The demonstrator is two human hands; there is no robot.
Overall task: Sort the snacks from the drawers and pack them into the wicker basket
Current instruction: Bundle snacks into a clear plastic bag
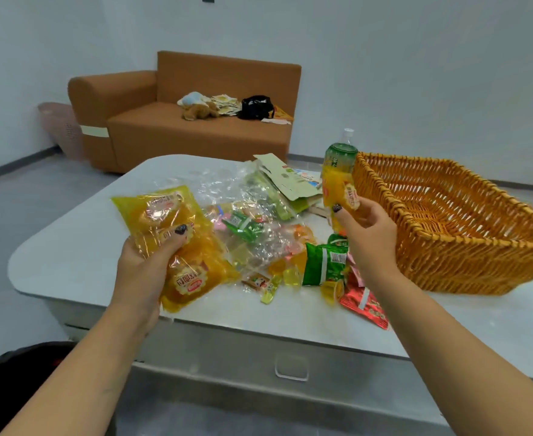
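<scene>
Yellow jelly bag [171, 234] in left hand [145, 262], cup [342, 191] in right [369, 228].

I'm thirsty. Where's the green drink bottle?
The bottle stands upright on the table, right of centre, just left of the wicker basket and behind the right hand.

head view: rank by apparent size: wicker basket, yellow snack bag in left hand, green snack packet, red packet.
1. wicker basket
2. yellow snack bag, gripped by the left hand
3-4. green snack packet and red packet: alike, red partly hidden, unranked.
</scene>
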